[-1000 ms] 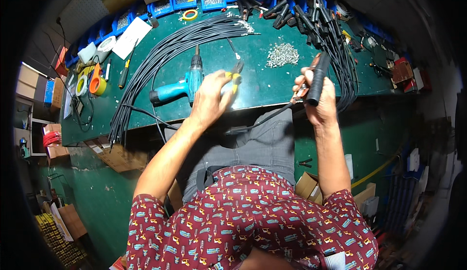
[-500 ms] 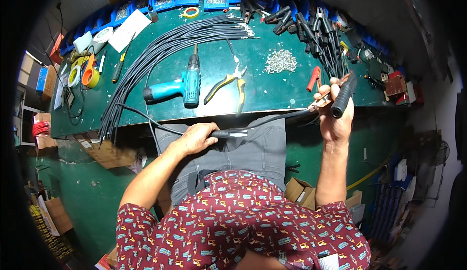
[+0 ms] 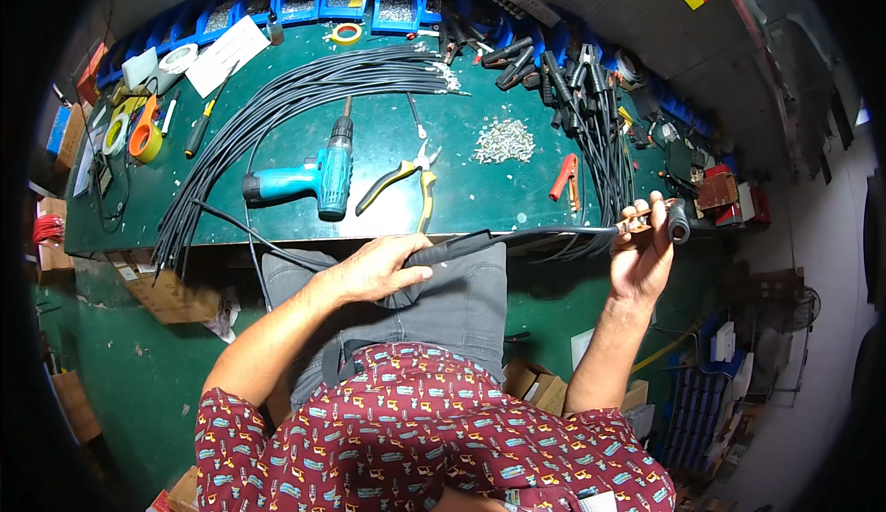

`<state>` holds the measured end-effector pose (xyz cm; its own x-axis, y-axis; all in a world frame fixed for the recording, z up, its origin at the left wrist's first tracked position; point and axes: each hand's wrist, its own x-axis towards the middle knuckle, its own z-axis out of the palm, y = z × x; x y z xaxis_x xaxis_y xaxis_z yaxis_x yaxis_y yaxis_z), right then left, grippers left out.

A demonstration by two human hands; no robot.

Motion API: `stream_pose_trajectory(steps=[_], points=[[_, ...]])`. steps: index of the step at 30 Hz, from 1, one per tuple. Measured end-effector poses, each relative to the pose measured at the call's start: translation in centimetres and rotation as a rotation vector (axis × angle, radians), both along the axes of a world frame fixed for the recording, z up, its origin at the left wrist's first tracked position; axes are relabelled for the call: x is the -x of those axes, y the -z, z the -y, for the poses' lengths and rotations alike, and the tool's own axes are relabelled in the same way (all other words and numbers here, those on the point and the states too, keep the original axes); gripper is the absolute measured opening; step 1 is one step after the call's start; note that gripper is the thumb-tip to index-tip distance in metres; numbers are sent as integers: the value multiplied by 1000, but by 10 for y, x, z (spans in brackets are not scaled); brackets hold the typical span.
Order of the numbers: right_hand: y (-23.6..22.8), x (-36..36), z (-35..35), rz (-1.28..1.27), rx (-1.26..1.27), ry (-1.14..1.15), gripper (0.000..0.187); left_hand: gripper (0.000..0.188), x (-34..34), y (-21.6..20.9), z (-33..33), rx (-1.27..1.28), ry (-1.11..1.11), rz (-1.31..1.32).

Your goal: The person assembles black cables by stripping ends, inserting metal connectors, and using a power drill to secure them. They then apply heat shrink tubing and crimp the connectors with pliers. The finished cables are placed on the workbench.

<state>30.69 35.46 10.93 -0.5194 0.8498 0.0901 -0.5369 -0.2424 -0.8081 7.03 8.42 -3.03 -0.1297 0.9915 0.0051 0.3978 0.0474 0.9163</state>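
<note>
My left hand (image 3: 383, 267), at the bench's front edge above my lap, is wrapped round a black rubber sleeve (image 3: 452, 248) that sits on a black cable (image 3: 568, 230). From there the cable runs almost straight to my right hand (image 3: 643, 258). Between the raised fingers of that hand is a copper-coloured clamp (image 3: 637, 224) joined to the cable's end. A black tubular grip (image 3: 679, 228) covers one arm of the clamp. On the bench nearby lie a red-handled clamp (image 3: 564, 178) and a bundle of black clamps with cables (image 3: 591, 115).
Across the green bench (image 3: 461, 198) lie a teal cordless drill (image 3: 328, 180), yellow-black pliers (image 3: 401, 184), a pile of small metal parts (image 3: 505, 141) and a long bundle of black cables (image 3: 221, 133). Blue bins (image 3: 397, 9) line the back. A screwdriver (image 3: 199, 129) and tape rolls are at left.
The cable between my hands has been drawn straighter and raised. My right hand has turned the clamp, so its black grip points differently. My left hand still grips the sleeve. The whole view has shifted.
</note>
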Motion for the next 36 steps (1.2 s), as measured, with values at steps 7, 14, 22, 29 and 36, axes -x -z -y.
stream_pose_trajectory(steps=[7, 14, 22, 29, 36], points=[[8, 17, 26, 154, -111, 15, 21, 29, -19, -54, -31, -132, 15, 45], [22, 34, 48, 175, -163, 18, 13, 30, -32, -92, -48, -200, -6, 39], [16, 43, 48, 41, -72, -9, 14, 31, -27, -115, -49, -178, -56, -204], [12, 45, 51, 55, -134, -26, 16, 26, -27, -126, -46, -100, -56, -390], [9, 54, 66, 110, -164, -79, 22, 28, -30, -129, -53, -225, -51, -120]])
